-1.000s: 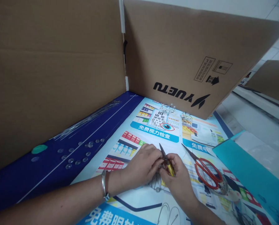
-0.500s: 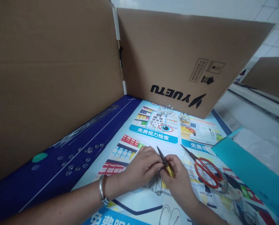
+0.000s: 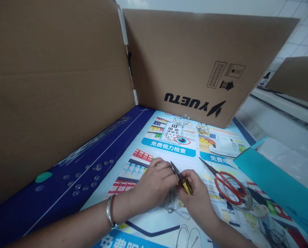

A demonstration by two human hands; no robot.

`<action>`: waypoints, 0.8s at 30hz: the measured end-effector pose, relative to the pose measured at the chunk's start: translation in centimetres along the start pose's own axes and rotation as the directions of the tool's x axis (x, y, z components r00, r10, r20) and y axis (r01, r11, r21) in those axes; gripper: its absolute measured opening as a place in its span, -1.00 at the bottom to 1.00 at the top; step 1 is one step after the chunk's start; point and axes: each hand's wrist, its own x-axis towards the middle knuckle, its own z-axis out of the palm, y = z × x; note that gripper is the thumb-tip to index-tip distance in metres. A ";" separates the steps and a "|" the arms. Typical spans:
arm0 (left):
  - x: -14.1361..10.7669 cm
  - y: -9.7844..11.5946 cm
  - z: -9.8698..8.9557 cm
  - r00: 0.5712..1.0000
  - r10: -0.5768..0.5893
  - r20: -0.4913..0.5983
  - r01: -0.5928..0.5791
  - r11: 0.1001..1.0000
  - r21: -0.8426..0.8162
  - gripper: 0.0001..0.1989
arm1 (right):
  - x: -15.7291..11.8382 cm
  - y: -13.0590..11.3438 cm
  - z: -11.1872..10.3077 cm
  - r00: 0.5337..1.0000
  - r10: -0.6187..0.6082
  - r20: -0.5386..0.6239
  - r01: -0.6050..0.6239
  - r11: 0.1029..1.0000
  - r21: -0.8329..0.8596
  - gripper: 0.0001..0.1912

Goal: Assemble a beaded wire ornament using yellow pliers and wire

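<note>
My right hand (image 3: 199, 196) is closed around pliers (image 3: 186, 186) with yellow handles and a dark pointed nose, which points up and to the left. Beside it, my left hand (image 3: 156, 181) is curled with its fingertips pinched near the pliers. Below those fingers hangs a wire piece (image 3: 171, 203) of several thin bent wires with a clear round bead. The left fingertips hide its upper part. Bent wire loops (image 3: 183, 236) lie on the printed sheet nearer to me.
Red-handled scissors (image 3: 230, 187) lie right of my hands, near a teal box (image 3: 275, 186). Clear beads (image 3: 85, 188), a green piece (image 3: 43, 177) and straight wires (image 3: 92, 143) lie at left. Cardboard walls (image 3: 195, 51) stand behind, with clear beaded pieces (image 3: 182, 120) before them.
My left hand has rolled slightly, showing more of its back. The wire piece below it has shifted a little left and shows more. The pliers stay in my right hand; the view has tilted slightly.
</note>
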 end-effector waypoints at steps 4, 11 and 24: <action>0.0 0.0 -0.2 0.999 0.033 -0.007 -0.032 0.999 0.038 -0.76 | 0.1 0.1 -0.1 1.000 0.003 -0.001 -0.003 1.000 0.013 -0.78; -0.1 0.3 -0.5 0.983 0.182 -0.021 -0.179 0.977 0.119 -0.79 | 0.0 0.3 -0.5 1.000 -0.024 0.010 0.024 0.999 0.044 -0.77; 0.2 0.9 -0.6 0.936 0.349 0.035 -0.348 0.910 0.224 -0.80 | -0.6 0.2 -1.5 0.998 -0.064 0.016 0.063 0.995 0.076 -0.74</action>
